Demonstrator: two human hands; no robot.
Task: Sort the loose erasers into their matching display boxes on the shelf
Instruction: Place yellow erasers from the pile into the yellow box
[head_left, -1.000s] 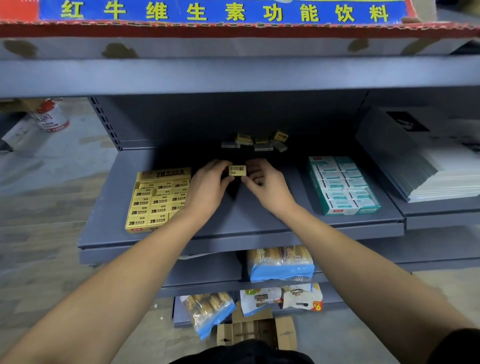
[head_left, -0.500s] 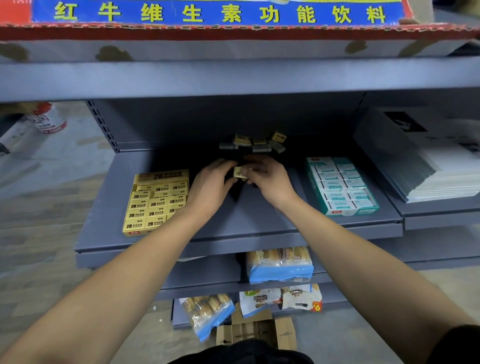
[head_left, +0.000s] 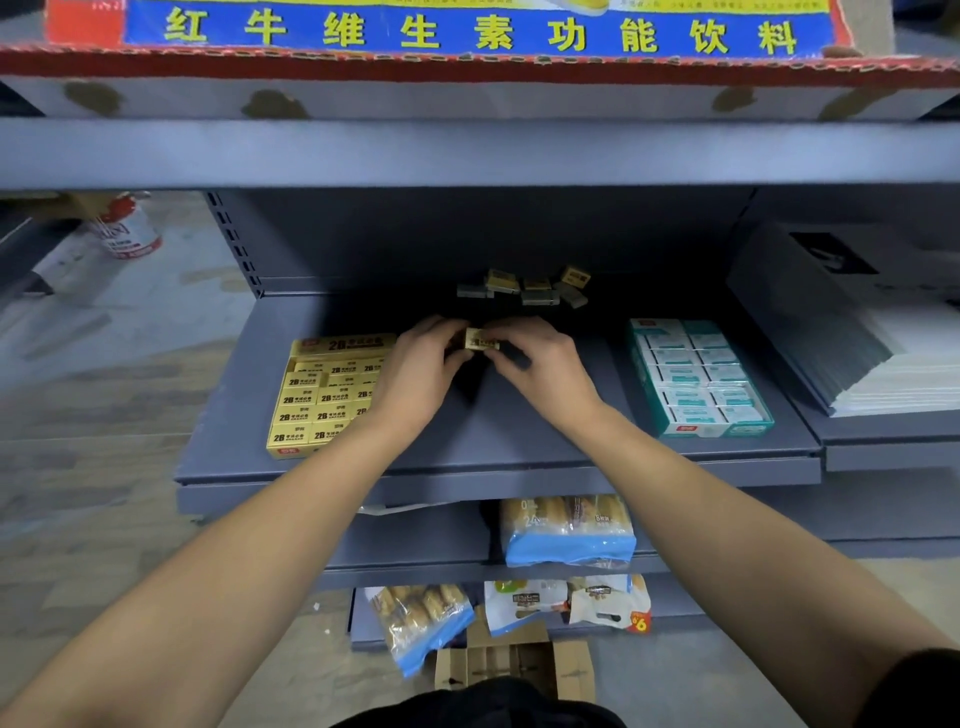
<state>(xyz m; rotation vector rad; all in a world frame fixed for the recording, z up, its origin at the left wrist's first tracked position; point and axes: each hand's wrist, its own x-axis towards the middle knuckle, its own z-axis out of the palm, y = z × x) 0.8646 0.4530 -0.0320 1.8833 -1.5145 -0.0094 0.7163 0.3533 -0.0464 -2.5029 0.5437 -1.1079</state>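
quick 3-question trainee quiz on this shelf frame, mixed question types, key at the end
1. True or false: the yellow eraser is held between the left hand and the right hand.
2. Multiple choice: the yellow box sits where relative to the hands? A) to their left B) to their right C) on the shelf below
3. Short answer: where do the loose erasers lie on the shelf?

Key
1. True
2. A; the teal box is to the right.
3. At the back, behind the hands.
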